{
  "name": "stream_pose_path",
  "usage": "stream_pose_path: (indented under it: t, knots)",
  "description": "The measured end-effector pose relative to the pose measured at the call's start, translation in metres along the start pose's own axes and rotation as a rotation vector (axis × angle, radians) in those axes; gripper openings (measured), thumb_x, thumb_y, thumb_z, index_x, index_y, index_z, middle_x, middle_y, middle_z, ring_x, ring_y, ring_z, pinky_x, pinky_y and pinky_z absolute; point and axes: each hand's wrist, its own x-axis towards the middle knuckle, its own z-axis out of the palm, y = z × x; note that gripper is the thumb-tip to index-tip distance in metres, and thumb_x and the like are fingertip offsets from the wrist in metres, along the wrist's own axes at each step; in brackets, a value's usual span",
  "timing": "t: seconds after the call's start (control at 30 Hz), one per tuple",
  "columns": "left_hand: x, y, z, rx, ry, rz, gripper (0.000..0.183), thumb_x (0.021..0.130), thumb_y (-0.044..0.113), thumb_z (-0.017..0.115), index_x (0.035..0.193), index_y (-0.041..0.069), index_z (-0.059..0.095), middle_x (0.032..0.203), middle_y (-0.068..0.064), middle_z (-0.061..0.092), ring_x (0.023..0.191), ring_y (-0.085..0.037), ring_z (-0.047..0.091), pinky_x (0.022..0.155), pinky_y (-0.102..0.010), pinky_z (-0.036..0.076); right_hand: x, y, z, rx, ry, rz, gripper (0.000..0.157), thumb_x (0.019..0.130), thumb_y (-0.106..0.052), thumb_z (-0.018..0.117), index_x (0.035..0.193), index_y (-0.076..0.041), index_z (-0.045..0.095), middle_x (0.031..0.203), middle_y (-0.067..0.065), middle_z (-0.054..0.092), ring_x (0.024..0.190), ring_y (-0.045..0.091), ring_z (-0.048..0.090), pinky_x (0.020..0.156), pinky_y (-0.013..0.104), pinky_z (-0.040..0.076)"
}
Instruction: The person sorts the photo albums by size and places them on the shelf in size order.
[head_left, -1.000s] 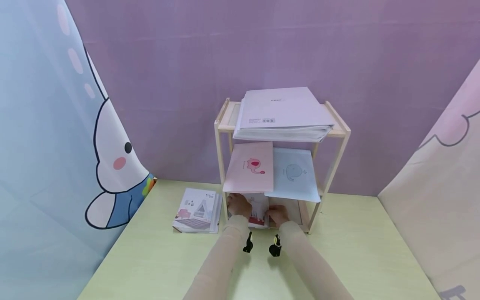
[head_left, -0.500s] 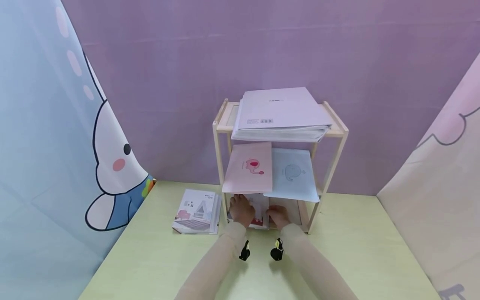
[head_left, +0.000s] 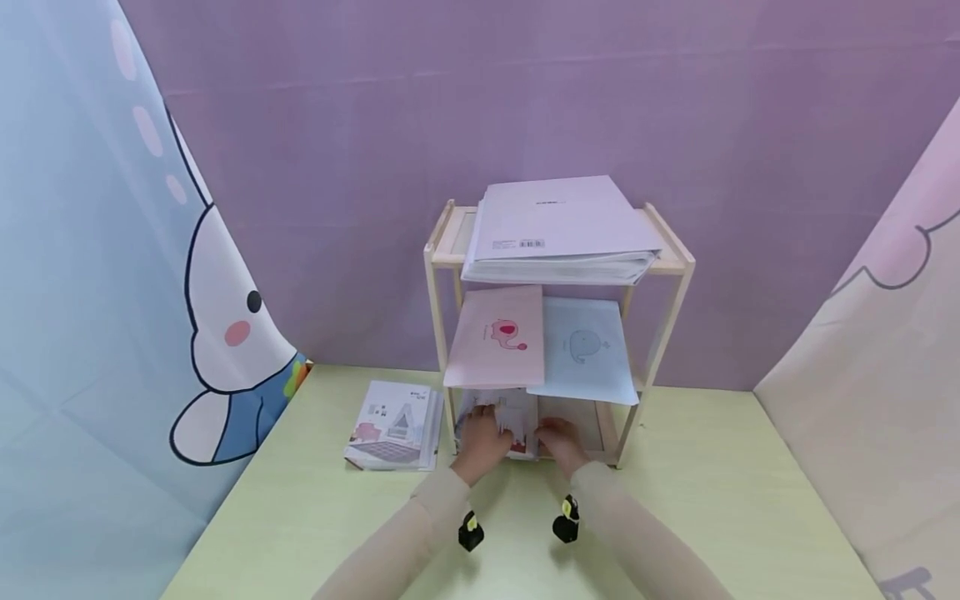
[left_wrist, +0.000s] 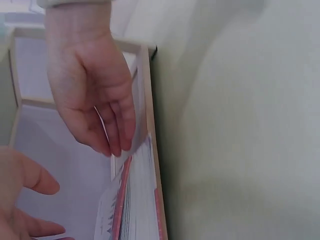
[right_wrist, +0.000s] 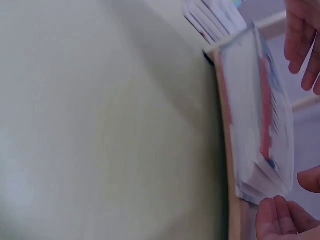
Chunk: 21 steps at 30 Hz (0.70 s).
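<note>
A thick white book (head_left: pixel 519 408) with a red print lies on the bottom shelf, at its left side. My left hand (head_left: pixel 478 442) is over the book's left part with fingers loosely bent; in the right wrist view that left hand (right_wrist: pixel 304 42) stands apart from the cover with nothing in it. At the book's right end is my right hand (head_left: pixel 558 442). Its fingertips meet the page corner in the right wrist view, the thumb (right_wrist: pixel 310 180) held away from them. Pages look slightly fanned beneath the red-edged cover (right_wrist: pixel 266 110).
The wooden rack (head_left: pixel 670 312) bears large white albums (head_left: pixel 562 221) on top. A pink elephant booklet (head_left: pixel 498 337) and a blue whale booklet (head_left: pixel 585 350) jut from its middle shelf over the hands. Other books (head_left: pixel 393 425) lie left of the rack on the table (head_left: pixel 712 500).
My left hand has drawn back toward me from deeper under the pink booklet, uncovering more of the book. The right hand has stayed at the book's right end, its forearm shifting slightly.
</note>
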Motion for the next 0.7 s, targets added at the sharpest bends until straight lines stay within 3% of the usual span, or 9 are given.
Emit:
stream_pose_path:
  t: [0.1, 0.2, 0.4, 0.57, 0.7]
  knots:
    - [-0.011, -0.004, -0.008, -0.046, 0.021, 0.05, 0.048, 0.081, 0.013, 0.062, 0.121, -0.012, 0.053, 0.117, -0.029, 0.055, 0.104, -0.039, 0.054, 0.085, -0.049, 0.047, -0.015, -0.006, 0.0, 0.03, -0.041, -0.078, 0.038, 0.091, -0.003, 0.049, 0.123, 0.018, 0.045, 0.119, 0.034, 0.051, 0.103, 0.04, 0.053, 0.09, 0.051, 0.045]
    - [-0.025, -0.012, -0.015, -0.048, 0.029, 0.115, 0.042, 0.082, 0.012, 0.063, 0.117, -0.01, 0.057, 0.11, -0.026, 0.058, 0.095, -0.035, 0.057, 0.077, -0.046, 0.05, -0.023, 0.001, 0.003, 0.043, -0.031, -0.134, 0.037, 0.091, -0.002, 0.05, 0.122, 0.019, 0.045, 0.114, 0.035, 0.053, 0.099, 0.041, 0.054, 0.087, 0.05, 0.047]
    - [-0.052, -0.034, -0.031, -0.109, -0.032, 0.109, 0.043, 0.085, 0.012, 0.06, 0.122, -0.01, 0.054, 0.118, -0.025, 0.058, 0.092, -0.032, 0.061, 0.079, -0.046, 0.051, -0.038, 0.014, 0.015, 0.067, 0.027, -0.083, 0.037, 0.092, -0.006, 0.054, 0.119, 0.017, 0.05, 0.109, 0.03, 0.058, 0.089, 0.025, 0.058, 0.085, 0.046, 0.05]
    - [-0.063, -0.058, -0.046, -0.084, 0.003, 0.097, 0.04, 0.085, 0.011, 0.06, 0.12, -0.008, 0.056, 0.117, -0.021, 0.061, 0.105, -0.035, 0.058, 0.089, -0.048, 0.047, -0.048, 0.013, 0.031, 0.156, 0.044, -0.058, 0.033, 0.089, -0.003, 0.056, 0.115, 0.018, 0.053, 0.102, 0.022, 0.062, 0.079, 0.011, 0.056, 0.078, 0.036, 0.052]
    - [-0.066, -0.075, -0.059, -0.06, 0.05, 0.096, 0.036, 0.084, 0.008, 0.061, 0.116, -0.007, 0.059, 0.113, -0.021, 0.063, 0.101, -0.036, 0.06, 0.087, -0.049, 0.049, -0.055, 0.014, 0.043, 0.21, 0.003, -0.061, 0.031, 0.087, -0.002, 0.057, 0.111, 0.018, 0.054, 0.098, 0.014, 0.064, 0.078, 0.008, 0.056, 0.077, 0.034, 0.053]
